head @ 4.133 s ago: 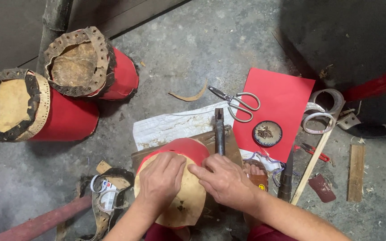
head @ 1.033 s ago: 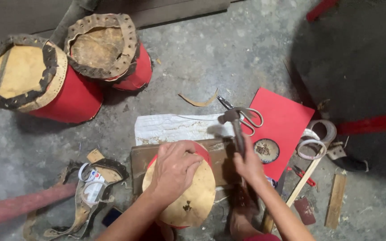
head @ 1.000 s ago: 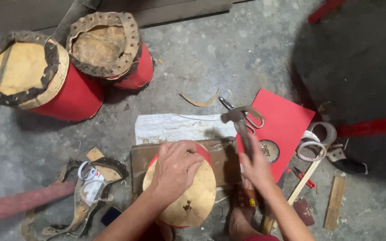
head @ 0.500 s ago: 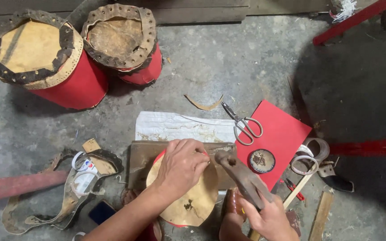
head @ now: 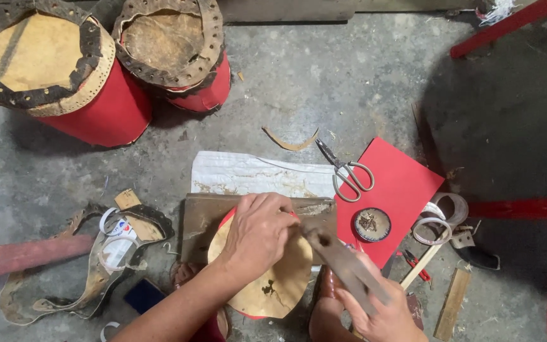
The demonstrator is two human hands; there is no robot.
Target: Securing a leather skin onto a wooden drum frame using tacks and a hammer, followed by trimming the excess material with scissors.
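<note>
A small red drum with a tan hide skin (head: 280, 285) stands on a wooden board (head: 205, 218) near the bottom middle. My left hand (head: 257, 237) lies flat on the skin's far edge, fingers bent over the rim. My right hand (head: 384, 313) grips a hammer (head: 340, 259) by its handle; the hammer head sits just right of the left fingers, at the drum's rim.
Two bigger red drums (head: 64, 76) (head: 175, 54) with rough hide tops stand at the top left. Scissors (head: 346, 174), a red card sheet (head: 400, 190), a round tin of small nails (head: 371, 223), tape rolls (head: 441, 215) and hide scraps (head: 90, 272) lie around.
My right hand lifted the hammer off the floor beside the scissors and brought it down to the drum's rim. My left hand stayed on the skin. The view shifted upward.
</note>
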